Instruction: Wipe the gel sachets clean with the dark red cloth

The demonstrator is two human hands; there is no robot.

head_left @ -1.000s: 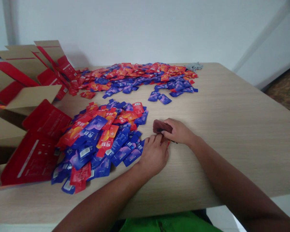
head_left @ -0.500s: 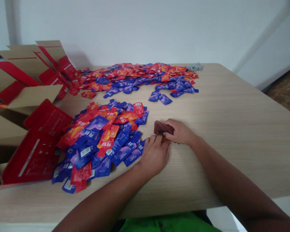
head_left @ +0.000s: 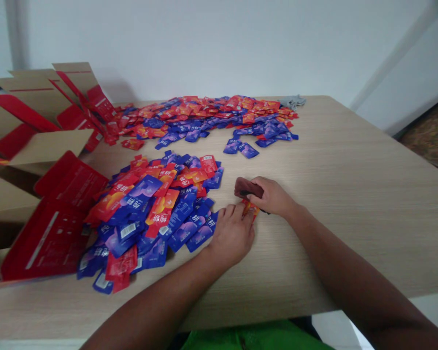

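My right hand is closed around a folded brown cloth, with a dark edge showing under the fingers. Just below the cloth, a red-orange sachet lies on the table, partly covered by both hands. My left hand holds this sachet down, its fingers bent over it and close together. To the left of that hand is a heap of blue and red-orange sachets, some showing barcodes.
A long pile of similar sachets runs along the table's back edge by the wall. A grey crumpled cloth lies at its right end. Open red and brown cardboard boxes stand at the left. The wooden table extends right.
My right hand has shifted slightly with the cloth, which now sits more raised and tilted. More of the red-orange sachet shows beneath it. My left hand stays in place.
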